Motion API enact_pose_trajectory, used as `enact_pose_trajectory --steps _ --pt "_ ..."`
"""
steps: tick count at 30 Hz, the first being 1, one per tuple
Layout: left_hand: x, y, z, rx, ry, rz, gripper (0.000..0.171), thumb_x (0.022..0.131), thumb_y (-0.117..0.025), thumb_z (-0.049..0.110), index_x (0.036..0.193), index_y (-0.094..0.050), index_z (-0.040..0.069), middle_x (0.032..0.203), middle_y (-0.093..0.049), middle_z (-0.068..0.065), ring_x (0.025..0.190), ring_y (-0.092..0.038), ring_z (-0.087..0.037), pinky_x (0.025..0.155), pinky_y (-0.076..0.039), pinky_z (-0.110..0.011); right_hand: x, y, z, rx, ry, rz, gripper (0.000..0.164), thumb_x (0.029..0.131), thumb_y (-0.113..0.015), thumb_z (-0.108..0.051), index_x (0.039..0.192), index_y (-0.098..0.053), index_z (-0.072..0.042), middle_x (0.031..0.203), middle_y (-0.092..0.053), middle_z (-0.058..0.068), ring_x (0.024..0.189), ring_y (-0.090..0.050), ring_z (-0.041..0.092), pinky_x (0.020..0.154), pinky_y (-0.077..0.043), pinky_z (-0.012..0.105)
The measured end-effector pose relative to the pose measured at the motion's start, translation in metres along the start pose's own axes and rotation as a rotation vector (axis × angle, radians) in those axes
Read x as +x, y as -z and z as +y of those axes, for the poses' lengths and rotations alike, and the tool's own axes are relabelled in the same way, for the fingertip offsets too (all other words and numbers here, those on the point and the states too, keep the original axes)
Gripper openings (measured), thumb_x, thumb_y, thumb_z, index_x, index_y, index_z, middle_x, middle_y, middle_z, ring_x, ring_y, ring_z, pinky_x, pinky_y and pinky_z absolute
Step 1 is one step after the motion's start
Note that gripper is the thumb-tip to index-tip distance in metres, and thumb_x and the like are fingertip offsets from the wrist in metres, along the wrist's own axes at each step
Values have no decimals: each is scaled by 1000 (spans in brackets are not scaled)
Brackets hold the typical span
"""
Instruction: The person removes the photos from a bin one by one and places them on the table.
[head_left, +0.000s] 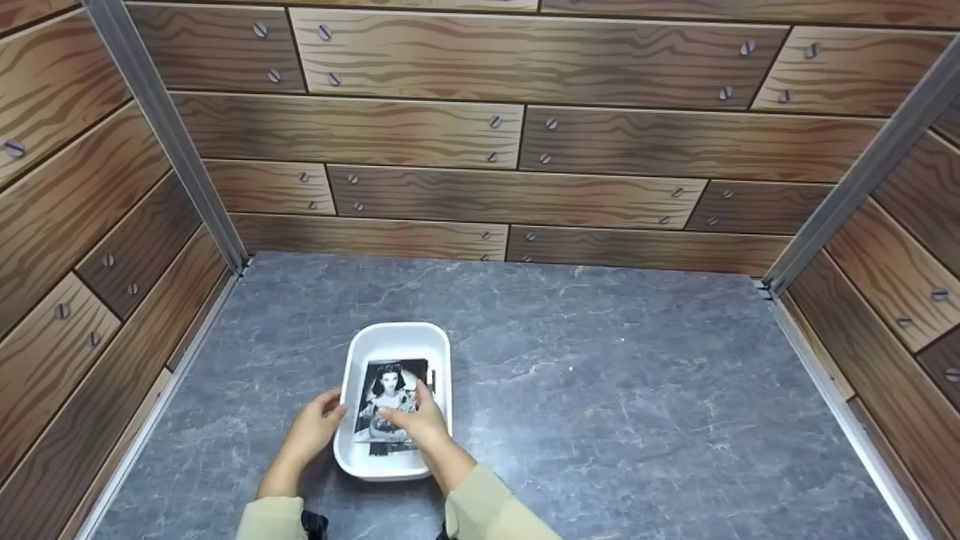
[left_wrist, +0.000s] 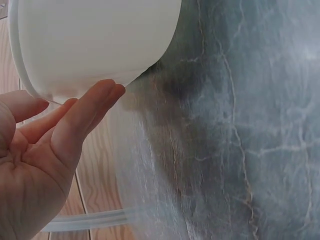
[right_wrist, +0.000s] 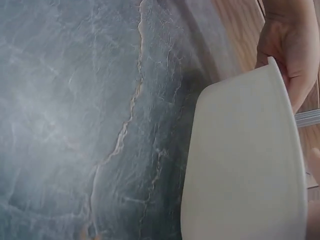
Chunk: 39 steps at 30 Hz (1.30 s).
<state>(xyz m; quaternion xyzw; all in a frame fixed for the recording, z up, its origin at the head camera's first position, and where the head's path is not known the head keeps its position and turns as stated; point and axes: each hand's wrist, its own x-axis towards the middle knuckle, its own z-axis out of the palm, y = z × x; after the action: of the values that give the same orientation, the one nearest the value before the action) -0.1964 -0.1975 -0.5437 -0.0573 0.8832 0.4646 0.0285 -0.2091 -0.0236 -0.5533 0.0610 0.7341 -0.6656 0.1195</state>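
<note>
A white rectangular tray [head_left: 400, 335] with rounded corners stands on the grey surface. In it lies a black-and-white photo print [head_left: 388, 380] of a person, over darker prints [head_left: 380, 450] whose edges show below and at the right. My left hand [head_left: 313, 426] holds the tray's left rim; in the left wrist view its fingers [left_wrist: 90, 102] lie against the outer wall, the thumb near the lip. Over the tray, my right hand [head_left: 426, 426] holds the top print, thumb on its face and fingers at its right side. The fingertips' undersides are hidden.
A grey marbled tabletop [head_left: 615, 390] spreads around the tray, widest to the right. Wood-patterned panels [head_left: 420, 135] rise at the back and both sides, joined by metal corner posts [head_left: 169, 127]. Metal strips [head_left: 847, 416] edge the surface.
</note>
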Motion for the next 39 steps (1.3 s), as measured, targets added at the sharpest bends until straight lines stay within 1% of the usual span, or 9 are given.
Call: enact_pose_trajectory --steps 5,8,15,23,30,33,36,38,39 --pt "-1 -2 -3 -14 -33 10 37 96 -49 2 128 -49 -17 119 -58 -36 115 -56 -47 99 -50 -52 4 -3 3 -44 -44 73 87 79 -77 -11 149 -27 5 149 -32 31 138 -31 47 116 -29 56" --pt "-1 -2 -4 -21 -31 5 37 97 -50 2 128 -49 -17 119 -58 -35 115 -56 -46 99 -50 -51 5 -3 4 -40 -62 120 86 79 -76 -8 149 -27 5 149 -32 31 137 -31 48 115 -30 57" --pt "-2 -2 -5 -29 -47 9 37 96 -51 2 127 -49 -18 118 -59 -36 114 -57 -46 98 -50 -50 7 -6 5 -35 -21 198 85 75 -74 0 146 -28 10 147 -32 35 136 -32 50 115 -30 57" --pt "-1 -2 -6 -41 -51 11 38 96 -51 1 128 -48 -19 119 -58 -36 114 -57 -47 99 -50 -51 9 -8 4 -71 -43 219 84 72 -71 6 145 -29 11 145 -33 36 135 -34 50 113 -34 55" --pt "-1 0 -4 -33 -59 14 37 96 -50 1 128 -48 -18 118 -58 -36 114 -57 -48 99 -50 -52 10 -11 2 -92 -53 177 87 68 -63 8 147 -26 9 150 -23 37 137 -29 52 112 -36 55" --pt "-1 -1 -3 -21 -53 13 37 96 -50 2 127 -48 -18 117 -58 -36 114 -57 -47 99 -49 -52 11 -13 3 -97 -51 159 87 67 -60 8 146 -27 9 150 -19 38 136 -30 52 106 -45 50" --pt "-1 -1 -3 -21 -60 22 37 96 -51 1 127 -48 -19 116 -59 -36 113 -57 -47 99 -50 -51 10 -14 3 -88 -69 143 86 68 -59 9 147 -27 7 152 -13 39 134 -33 52 87 -57 40" --pt "-1 0 -2 -17 -64 24 37 96 -51 1 127 -48 -19 116 -59 -36 113 -58 -46 99 -50 -51 10 -15 3 -78 -79 133 84 69 -58 10 148 -28 6 153 -12 38 128 -41 51 75 -59 35" --pt "0 0 -2 -14 -65 24 37 96 -51 1 127 -48 -19 116 -59 -36 113 -57 -46 99 -50 -51 9 -15 2 -85 -78 133 83 69 -58 9 147 -29 5 153 -13 38 128 -42 50 72 -59 33"
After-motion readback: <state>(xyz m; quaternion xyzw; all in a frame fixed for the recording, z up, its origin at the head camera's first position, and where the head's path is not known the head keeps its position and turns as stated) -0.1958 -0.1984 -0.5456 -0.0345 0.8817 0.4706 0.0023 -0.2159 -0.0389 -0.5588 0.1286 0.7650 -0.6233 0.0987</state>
